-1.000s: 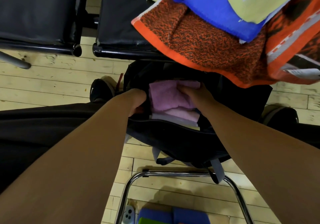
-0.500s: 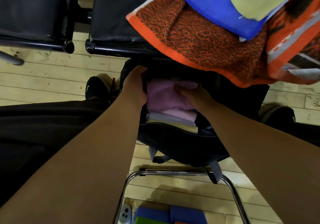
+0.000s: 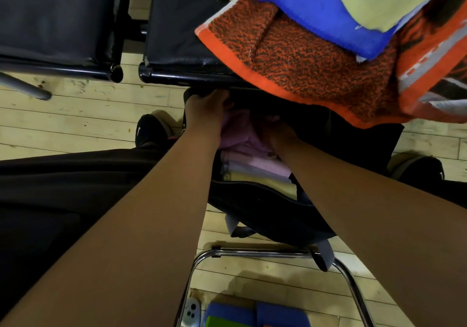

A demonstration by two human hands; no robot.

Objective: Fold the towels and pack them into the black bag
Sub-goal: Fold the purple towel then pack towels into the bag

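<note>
Gripping the black bag [image 3: 265, 213], left fingers [image 3: 219, 98] curl; right fingers [image 3: 274, 130], unreadable, touch purple towel [image 3: 237, 135].

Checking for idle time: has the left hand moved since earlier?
Yes. The left hand went forward to the far rim of the black bag, nearer the chair's front bar.

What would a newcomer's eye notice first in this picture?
The bright orange towel, with a blue towel on top, hangs off the black chair at upper right. Below it, both forearms reach into the open black bag: the left hand grips its rim, the right hand rests on a purple towel.
</note>
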